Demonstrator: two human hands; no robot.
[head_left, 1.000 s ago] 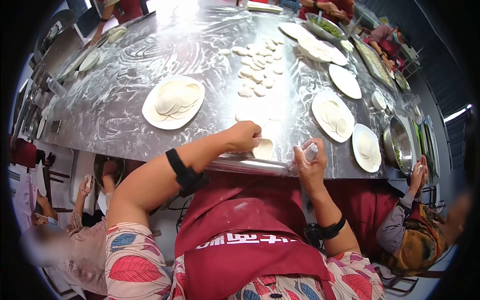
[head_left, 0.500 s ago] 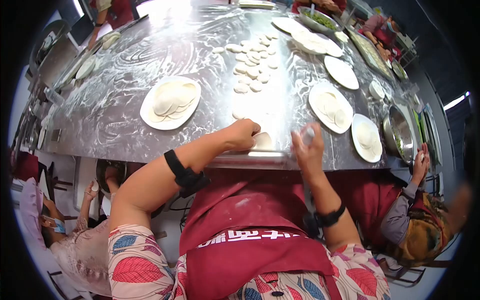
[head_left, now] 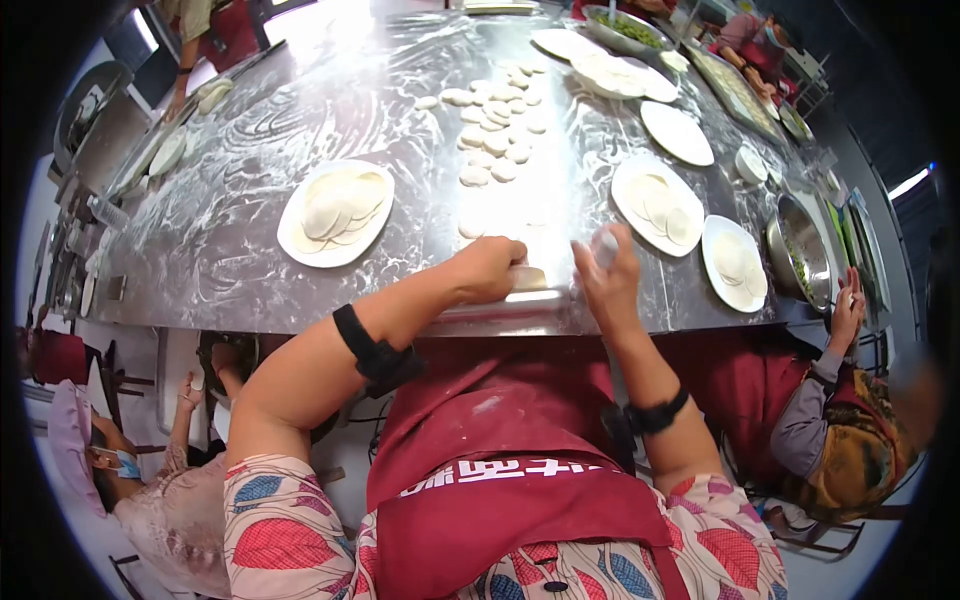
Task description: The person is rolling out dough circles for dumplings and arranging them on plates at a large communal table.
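Observation:
My left hand is closed at the near edge of the metal table, pinching the side of a round dough wrapper. Part of that wrapper is hidden behind the fingers. To its right, my right hand is raised and wrapped around a short rolling pin, whose pale end points toward the camera. The pin is apart from the dough. Just beyond my left hand lies a small dough piece, with several flattened dough pieces grouped farther up the table.
A plate of stacked wrappers stands left; more wrapper plates stand right. A steel bowl sits near the right edge, a bowl of green filling at the back. Co-workers sit close on both sides; one person's hands are at right.
My right hand has moved slightly left and upward with the rolling pin. The wrapper by my left hand now shows as a narrower strip. The whole view has shifted a little.

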